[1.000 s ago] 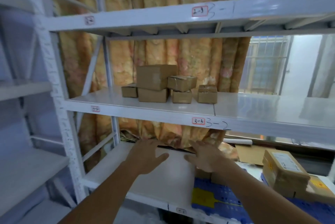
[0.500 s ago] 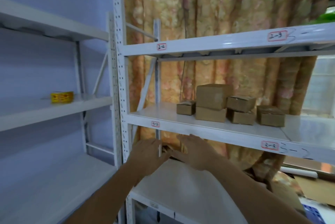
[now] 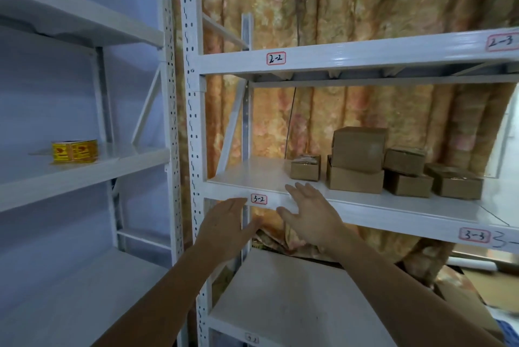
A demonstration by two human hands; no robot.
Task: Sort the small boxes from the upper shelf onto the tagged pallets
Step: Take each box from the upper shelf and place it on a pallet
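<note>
Several small brown cardboard boxes (image 3: 358,166) sit in a cluster on a white shelf (image 3: 252,178) tagged 3-2. The smallest box (image 3: 305,167) stands at the cluster's left end. My right hand (image 3: 309,213) is open, fingers spread, in front of the shelf's front edge, just below and left of that smallest box. My left hand (image 3: 224,227) is open too, lower and further left, beside the white upright post (image 3: 193,121). Neither hand holds anything. No pallet is in view.
A higher shelf (image 3: 351,55) tagged 2-2 and 2-3 runs overhead. A lower white shelf (image 3: 280,304) lies beneath my arms. The left rack holds a yellow tape roll (image 3: 74,150). A patterned curtain (image 3: 337,9) hangs behind the shelves.
My view has swung left and closer to the rack, so the pallets and large boxes at the right are gone. Both hands have risen from the lower shelf to the edge of the 3-2 shelf.
</note>
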